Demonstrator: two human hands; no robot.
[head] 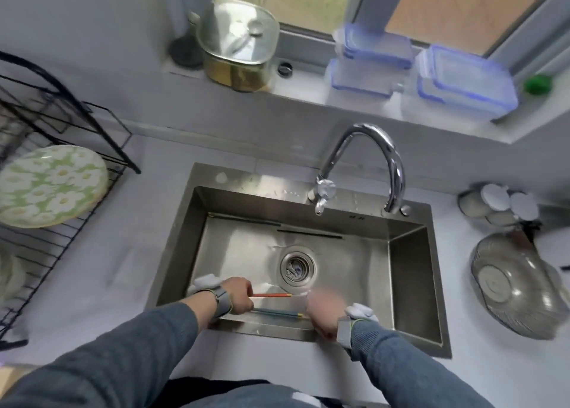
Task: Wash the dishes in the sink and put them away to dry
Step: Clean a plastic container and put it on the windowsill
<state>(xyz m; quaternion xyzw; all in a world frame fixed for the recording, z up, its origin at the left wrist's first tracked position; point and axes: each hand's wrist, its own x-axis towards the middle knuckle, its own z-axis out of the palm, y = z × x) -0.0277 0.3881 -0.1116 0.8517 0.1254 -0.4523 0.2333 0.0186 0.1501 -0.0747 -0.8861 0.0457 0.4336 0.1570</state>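
Person at the sink [407, 284], both hands low over the near edge of the basin. Left hand [237, 296] in a curled grip round one end of two chopsticks: a red chopstick [271, 295] and a blue-green chopstick [277, 313], both running out sideways from the fist toward the other hand. Red one on the far side of the grip, blue-green one nearer the person, roughly parallel, a little apart.

Right hand [324, 313] blurred with motion at the chopsticks' other ends; cannot tell whether it grips them or only touches. Grey bands on both wrists, grey sleeves.

Just beyond the grip, on the basin floor: the drain strainer [298, 267]. Farther back, the curved tap [364, 167], spout hanging over the basin's far side.

Out to the left of the gripping hand, on the worktop [123, 253]: black wire drying rack [46, 216] holding a green plate with white flowers [51, 185], lying tilted. Out to the right, well apart from the hands: a clear glass bowl [518, 287] on its side.

On the windowsill behind the tap: a lidded steel pot [237, 46] and stacked clear containers with blue-rimmed lids [462, 80]
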